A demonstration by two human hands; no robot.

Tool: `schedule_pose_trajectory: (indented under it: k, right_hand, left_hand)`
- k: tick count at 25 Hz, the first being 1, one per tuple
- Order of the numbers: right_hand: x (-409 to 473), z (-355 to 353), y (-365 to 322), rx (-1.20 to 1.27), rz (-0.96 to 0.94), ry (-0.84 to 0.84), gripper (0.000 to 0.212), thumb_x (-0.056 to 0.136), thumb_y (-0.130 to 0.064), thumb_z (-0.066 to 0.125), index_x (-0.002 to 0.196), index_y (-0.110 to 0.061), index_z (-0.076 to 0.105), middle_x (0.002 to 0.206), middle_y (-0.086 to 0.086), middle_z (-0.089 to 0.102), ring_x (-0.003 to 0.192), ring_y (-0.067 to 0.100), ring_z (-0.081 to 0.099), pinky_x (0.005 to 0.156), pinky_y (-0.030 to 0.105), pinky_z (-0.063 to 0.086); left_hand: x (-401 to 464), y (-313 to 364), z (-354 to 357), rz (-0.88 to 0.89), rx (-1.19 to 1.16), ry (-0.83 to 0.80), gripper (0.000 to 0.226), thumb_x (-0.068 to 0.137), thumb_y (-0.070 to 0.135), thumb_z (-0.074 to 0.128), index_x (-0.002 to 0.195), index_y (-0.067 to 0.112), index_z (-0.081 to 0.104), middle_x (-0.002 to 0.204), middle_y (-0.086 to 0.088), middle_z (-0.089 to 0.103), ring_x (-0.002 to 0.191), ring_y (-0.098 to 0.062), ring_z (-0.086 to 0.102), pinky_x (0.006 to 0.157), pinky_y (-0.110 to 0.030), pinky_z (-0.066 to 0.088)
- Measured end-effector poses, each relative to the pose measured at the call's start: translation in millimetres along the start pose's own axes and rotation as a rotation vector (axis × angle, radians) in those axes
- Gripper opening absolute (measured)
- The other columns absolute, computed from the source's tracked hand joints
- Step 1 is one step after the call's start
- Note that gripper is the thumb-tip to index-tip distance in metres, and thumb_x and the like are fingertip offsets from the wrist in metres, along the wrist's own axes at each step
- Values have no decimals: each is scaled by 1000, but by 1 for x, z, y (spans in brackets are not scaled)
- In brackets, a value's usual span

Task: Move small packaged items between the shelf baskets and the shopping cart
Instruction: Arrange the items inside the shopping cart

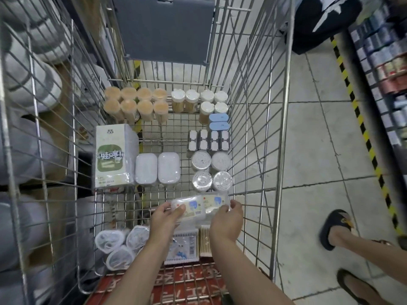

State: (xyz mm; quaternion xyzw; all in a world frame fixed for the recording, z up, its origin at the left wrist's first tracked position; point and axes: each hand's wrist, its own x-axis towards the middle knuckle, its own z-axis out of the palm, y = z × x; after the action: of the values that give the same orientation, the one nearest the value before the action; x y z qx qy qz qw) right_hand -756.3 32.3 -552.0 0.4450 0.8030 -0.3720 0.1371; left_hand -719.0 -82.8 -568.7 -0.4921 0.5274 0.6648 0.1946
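Packets (198, 206) in clear wrap, two side by side, are held low inside the shopping cart (255, 150), above its wire floor: one is gripped by the left hand (165, 219), the other by the right hand (226, 219). Beyond them round tubs (211, 170) are stood by the right wall, and orange-capped jars (136, 103) are lined up at the far end.

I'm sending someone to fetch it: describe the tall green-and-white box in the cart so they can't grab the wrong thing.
Look into the wire shopping cart, along its left wall, about halfway down its floor. The tall box stands there, wrapped in clear film, just left of two white rounded-rectangle containers. It is the only item with a green panel and large printed characters, and it is bigger than any other item in the cart.
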Motion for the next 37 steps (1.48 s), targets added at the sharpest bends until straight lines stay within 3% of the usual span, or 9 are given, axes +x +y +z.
schedule_pose_trajectory:
  k: [4,9,13,19,23,29,33,35,37]
  right_hand:
    - [-8,-18,-1,-2,-51,-55,33,98,-12,39,130,-13,49,126,3,58,107,23,58,81,31,45]
    - [-13,-25,11,-79,-100,-176,41,97,-12,38,138,-13,43,139,1,50,123,22,51,102,40,43]
    - [-11,-31,20,-78,-91,-261,48,96,-10,39,143,-13,37,143,1,45,130,20,44,108,38,37]
    - [-11,-41,27,-43,-139,-308,35,94,-6,41,123,-20,52,110,-2,63,93,8,60,72,18,45]
    - [-15,-46,25,-35,-151,-326,35,94,-6,42,124,-24,49,109,-5,61,88,2,56,65,13,40]
    - [-30,-64,14,-90,-146,-379,52,97,-14,42,148,-14,28,145,1,42,117,18,51,97,32,43]
    - [-52,-87,7,-163,-241,-437,45,93,-27,45,138,-25,37,136,-1,52,100,15,61,86,35,53]
    - [-74,-114,-9,-270,-334,-490,34,97,-20,45,131,-26,42,124,-5,55,91,2,55,74,9,47]
    - [-89,-142,-19,-401,-473,-539,40,99,-17,45,138,-20,41,133,-2,50,100,2,52,77,3,40]
  left_hand:
    - [3,8,12,30,27,-35,34,86,12,66,118,4,56,110,-11,67,97,-23,64,77,-29,51]
    - [8,7,32,74,108,-53,36,87,12,65,121,4,56,114,-9,64,103,-24,61,91,-39,49]
    - [6,0,50,88,136,-62,22,89,10,62,110,5,62,99,-4,67,93,-22,63,79,-31,49]
    - [-3,2,73,200,227,-69,11,91,11,59,88,20,63,81,3,68,76,-15,62,64,-24,45]
    - [-3,5,69,186,285,-128,12,95,16,53,91,21,63,92,-6,68,89,-25,61,71,-27,43]
    - [-22,19,34,115,396,-123,37,97,15,50,133,9,50,132,-6,54,117,-23,52,101,-34,39]
    - [-57,38,-8,177,634,-152,36,96,17,51,131,10,53,130,-8,57,113,-22,55,101,-36,42]
    - [-85,51,-31,277,822,-150,35,96,22,51,130,13,53,128,-4,59,99,-15,60,87,-28,49]
    - [-120,69,-50,420,1142,-130,34,96,29,49,128,20,54,124,1,62,93,-11,60,77,-24,50]
